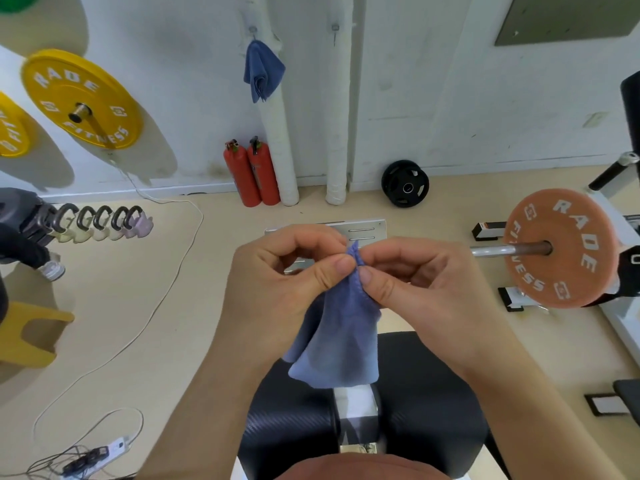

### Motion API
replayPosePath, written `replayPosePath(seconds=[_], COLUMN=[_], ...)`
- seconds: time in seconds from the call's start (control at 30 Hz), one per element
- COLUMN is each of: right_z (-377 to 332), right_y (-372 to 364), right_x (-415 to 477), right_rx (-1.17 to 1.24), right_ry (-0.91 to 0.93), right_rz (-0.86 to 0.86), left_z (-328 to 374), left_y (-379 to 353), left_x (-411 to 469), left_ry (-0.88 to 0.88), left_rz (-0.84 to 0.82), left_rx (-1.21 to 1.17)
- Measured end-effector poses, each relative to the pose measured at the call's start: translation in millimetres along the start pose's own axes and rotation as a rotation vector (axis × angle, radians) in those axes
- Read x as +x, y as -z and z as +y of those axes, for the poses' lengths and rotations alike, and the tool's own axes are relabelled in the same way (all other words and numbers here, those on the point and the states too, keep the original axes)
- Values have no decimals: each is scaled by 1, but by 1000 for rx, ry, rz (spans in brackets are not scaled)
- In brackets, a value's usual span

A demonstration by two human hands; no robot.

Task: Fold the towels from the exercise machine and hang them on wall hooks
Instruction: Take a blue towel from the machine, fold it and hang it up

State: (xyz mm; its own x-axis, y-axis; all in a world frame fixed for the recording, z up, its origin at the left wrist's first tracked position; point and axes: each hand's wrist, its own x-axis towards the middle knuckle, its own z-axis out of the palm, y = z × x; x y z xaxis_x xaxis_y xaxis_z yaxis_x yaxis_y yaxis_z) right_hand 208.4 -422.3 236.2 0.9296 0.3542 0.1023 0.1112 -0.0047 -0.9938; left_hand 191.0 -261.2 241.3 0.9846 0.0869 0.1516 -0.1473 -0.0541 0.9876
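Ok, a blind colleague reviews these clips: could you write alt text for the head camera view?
The left hand and right hand pinch the top edge of a blue towel that hangs over a black padded seat. On the wall ahead a second blue towel hangs from a hook, with a bare hook beside it.

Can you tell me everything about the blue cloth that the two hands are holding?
The small blue-purple towel looks soft, like microfibre, with a stitched hem along its edge. It seems doubled into layers and hangs limp, narrow at the top and wider at the bottom. The left hand and the right hand are close together, and each pinches the top corner between thumb and fingers. The bottom hangs in front of the black padded seat; I cannot tell whether it touches the seat.
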Motion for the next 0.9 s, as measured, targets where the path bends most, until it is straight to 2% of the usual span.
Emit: replayPosePath(seconds=[0.1, 0.27, 0.37, 0.63, 0.9], right_z=[-2, 0, 5, 27, 106], right_y=[1, -1, 3, 18, 29], right_x=[1, 6, 11, 18, 27], right_rx=[-6, 65, 110, -384, -746], right_ry=[-3, -54, -111, -136, -400], right_rz=[-24, -62, -153, -410, -509], left_z=[1, 2, 4, 5, 2], left_y=[2, 3, 4, 23, 49], left_x=[1, 4, 6, 19, 42], left_ry=[37, 14, -3, -135, -196], left_rz=[-39, 69, 108, 232, 340], left_rx=[-7, 69, 141, 235, 151])
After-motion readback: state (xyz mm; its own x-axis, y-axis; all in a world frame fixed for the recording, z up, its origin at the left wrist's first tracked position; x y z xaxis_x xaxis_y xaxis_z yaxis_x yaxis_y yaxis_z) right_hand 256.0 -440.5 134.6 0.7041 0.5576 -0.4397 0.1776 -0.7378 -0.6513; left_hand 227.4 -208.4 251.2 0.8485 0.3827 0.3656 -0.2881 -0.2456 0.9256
